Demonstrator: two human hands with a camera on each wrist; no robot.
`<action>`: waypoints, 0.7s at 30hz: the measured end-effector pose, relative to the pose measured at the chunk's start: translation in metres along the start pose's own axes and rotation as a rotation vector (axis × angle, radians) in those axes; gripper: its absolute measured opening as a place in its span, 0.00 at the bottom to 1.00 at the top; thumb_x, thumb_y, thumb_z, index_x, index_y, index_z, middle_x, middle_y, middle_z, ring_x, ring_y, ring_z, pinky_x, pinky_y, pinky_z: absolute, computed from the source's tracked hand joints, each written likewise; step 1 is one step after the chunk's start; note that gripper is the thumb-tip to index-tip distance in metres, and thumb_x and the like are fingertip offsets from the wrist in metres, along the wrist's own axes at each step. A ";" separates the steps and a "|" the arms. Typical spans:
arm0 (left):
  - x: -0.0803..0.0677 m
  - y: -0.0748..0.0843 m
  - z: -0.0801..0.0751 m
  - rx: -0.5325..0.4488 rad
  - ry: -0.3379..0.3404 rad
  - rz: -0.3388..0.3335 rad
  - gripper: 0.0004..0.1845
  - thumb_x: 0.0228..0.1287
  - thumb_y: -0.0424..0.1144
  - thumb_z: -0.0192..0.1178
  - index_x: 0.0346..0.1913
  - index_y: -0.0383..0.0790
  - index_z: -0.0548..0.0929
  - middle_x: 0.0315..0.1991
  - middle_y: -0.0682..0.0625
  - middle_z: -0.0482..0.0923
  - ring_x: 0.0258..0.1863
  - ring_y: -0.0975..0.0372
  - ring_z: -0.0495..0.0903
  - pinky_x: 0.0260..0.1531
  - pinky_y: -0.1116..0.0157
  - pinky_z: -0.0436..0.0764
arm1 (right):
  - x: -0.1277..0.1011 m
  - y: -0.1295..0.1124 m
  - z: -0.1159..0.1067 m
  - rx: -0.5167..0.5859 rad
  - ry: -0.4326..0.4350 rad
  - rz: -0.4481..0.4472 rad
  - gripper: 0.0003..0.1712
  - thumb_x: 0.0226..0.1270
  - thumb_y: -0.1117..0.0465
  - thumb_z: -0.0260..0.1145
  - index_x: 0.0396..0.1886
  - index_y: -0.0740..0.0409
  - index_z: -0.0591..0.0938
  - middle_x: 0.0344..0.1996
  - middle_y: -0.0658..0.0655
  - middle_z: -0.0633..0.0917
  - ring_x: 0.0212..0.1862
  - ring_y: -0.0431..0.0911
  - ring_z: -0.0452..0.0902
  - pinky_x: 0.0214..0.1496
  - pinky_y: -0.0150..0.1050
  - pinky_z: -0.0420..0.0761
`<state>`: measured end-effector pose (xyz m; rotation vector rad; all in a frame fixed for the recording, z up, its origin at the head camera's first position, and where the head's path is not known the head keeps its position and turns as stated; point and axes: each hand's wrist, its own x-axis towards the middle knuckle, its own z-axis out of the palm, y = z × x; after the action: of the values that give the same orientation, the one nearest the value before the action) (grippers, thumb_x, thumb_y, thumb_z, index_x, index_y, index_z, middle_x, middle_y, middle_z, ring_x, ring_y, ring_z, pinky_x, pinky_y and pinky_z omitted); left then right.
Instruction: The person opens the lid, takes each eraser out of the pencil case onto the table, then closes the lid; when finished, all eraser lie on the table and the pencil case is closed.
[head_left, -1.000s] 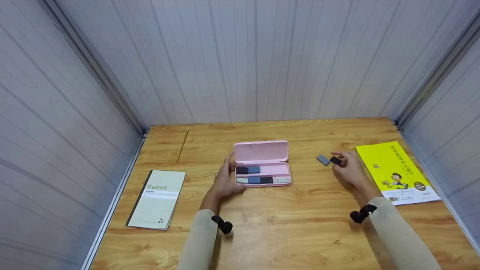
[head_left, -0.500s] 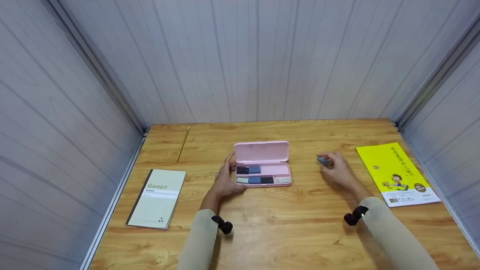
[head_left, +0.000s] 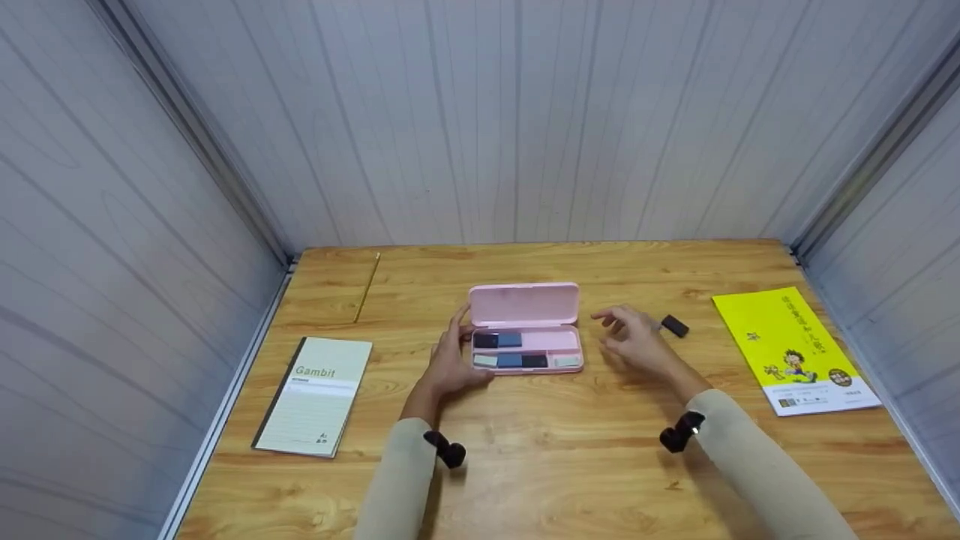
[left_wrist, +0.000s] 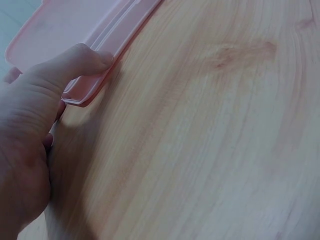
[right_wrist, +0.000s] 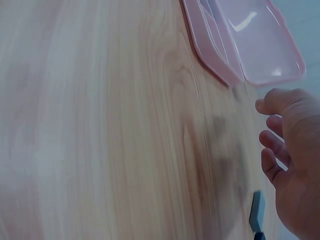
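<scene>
A pink pencil case [head_left: 525, 305] lies with its lid raised in mid-table. Blue, black and pale eraser-like blocks sit in its compartments, among them a blue block [head_left: 509, 361]. My left hand [head_left: 452, 362] grips the case's left end; in the left wrist view its thumb [left_wrist: 82, 60] presses on the front rim. To the right of the case hovers my right hand [head_left: 637, 346], fingers loosely bent and holding nothing. Behind it on the table lie a black eraser [head_left: 675, 325] and a grey eraser [right_wrist: 257, 211], the grey one mostly hidden in the head view.
A yellow book [head_left: 791, 349] lies at the right. On the left are a Gambit notebook [head_left: 311, 397] and, farther back, a pencil [head_left: 367, 289]. Panelled walls [head_left: 480, 127] stand behind and on both sides of the wooden table [head_left: 570, 465].
My right hand has moved left from the black eraser, past the grey one, toward the case. The black eraser now lies uncovered. My left hand stays on the case.
</scene>
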<state>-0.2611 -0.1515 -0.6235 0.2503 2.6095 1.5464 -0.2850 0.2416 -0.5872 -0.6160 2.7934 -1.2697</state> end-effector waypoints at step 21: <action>0.000 0.000 0.003 0.003 0.013 0.005 0.77 0.44 0.38 0.91 0.93 0.58 0.49 0.74 0.44 0.83 0.78 0.46 0.72 0.84 0.36 0.53 | 0.030 -0.060 0.061 0.152 -0.127 -0.019 0.21 0.80 0.70 0.69 0.69 0.65 0.85 0.63 0.70 0.89 0.66 0.65 0.85 0.71 0.63 0.85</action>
<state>-0.2609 -0.1490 -0.6245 0.2487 2.6231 1.5508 -0.2818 0.1512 -0.5798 -0.6888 2.5675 -1.3778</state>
